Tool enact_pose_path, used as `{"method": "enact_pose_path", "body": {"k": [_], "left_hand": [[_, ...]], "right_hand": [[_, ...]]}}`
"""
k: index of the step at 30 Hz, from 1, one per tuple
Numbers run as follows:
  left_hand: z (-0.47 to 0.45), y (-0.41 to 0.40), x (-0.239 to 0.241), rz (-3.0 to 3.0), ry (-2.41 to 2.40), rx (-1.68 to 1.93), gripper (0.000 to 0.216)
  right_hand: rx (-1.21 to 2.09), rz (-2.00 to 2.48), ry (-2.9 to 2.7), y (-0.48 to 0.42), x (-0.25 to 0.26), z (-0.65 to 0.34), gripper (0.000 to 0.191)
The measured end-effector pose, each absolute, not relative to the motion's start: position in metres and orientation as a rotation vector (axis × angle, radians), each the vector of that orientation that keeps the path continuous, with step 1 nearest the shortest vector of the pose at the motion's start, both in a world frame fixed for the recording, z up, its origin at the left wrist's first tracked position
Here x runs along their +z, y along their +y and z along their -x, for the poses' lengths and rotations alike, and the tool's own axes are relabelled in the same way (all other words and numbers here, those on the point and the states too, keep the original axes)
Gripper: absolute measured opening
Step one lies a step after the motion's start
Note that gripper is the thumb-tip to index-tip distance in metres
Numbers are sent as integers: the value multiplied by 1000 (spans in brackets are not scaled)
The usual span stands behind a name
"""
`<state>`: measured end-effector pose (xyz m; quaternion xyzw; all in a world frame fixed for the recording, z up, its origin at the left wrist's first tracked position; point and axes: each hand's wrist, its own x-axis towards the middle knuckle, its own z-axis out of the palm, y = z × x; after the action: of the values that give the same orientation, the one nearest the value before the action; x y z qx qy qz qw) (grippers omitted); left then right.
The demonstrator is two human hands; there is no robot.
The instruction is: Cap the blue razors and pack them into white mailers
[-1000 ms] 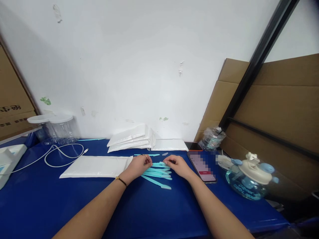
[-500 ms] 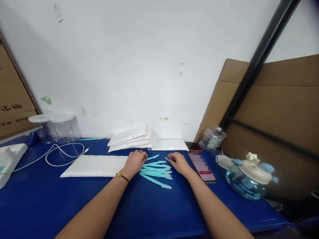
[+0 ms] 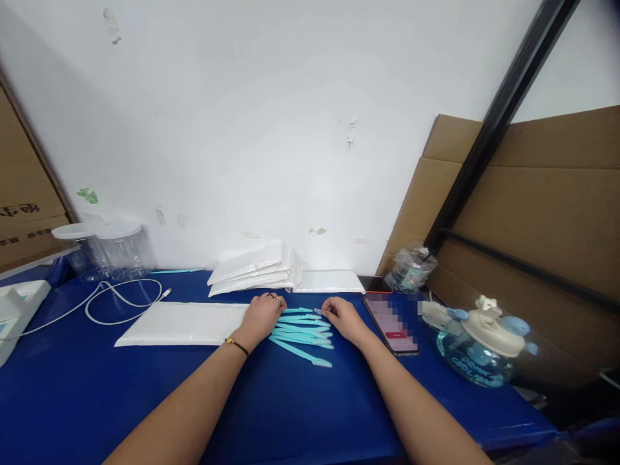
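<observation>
Your left hand [image 3: 264, 315] has its grip closed on the left end of the farthest teal eyebrow razor [image 3: 299, 310], which points right over the blue counter [image 3: 290, 416]. Your right hand [image 3: 343, 318] pinches a small clear cap [image 3: 318, 311] between thumb and fingertips, right at that razor's tip; you cannot tell from here whether cap and tip touch. Just on the near side, the other teal razors [image 3: 303, 339] lie in a loose fan, the nearest angled a little apart. A white padded mailer [image 3: 179, 324] lies flat to the left, its right end behind your left hand; a stack of white mailers [image 3: 252, 270] sits at the far side by the wall. To your right lie a phone [image 3: 387, 316] and, beyond it, a teal-tinted water bottle [image 3: 477, 352].
</observation>
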<state>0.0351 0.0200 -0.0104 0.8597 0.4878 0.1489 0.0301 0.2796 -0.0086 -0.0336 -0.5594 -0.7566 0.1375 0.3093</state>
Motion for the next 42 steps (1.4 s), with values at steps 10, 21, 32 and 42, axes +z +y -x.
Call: {"method": "enact_pose_path", "body": {"k": [10, 21, 32, 42], "left_hand": [[-42, 16, -8, -2666, 1462, 449, 24], [-54, 8, -6, -2756, 1337, 413, 22], [-31, -7, 10, -2628, 1083, 313, 90], [-81, -35, 17, -2798, 1344, 42, 47]], "right_hand": [[371, 1429, -1988, -9, -33, -273, 9], [455, 1408, -1986, -16, -28, -269, 13], [441, 1390, -1903, -21, -22, -284, 20], [442, 1338, -1810, -22, -16, -290, 30]]}}
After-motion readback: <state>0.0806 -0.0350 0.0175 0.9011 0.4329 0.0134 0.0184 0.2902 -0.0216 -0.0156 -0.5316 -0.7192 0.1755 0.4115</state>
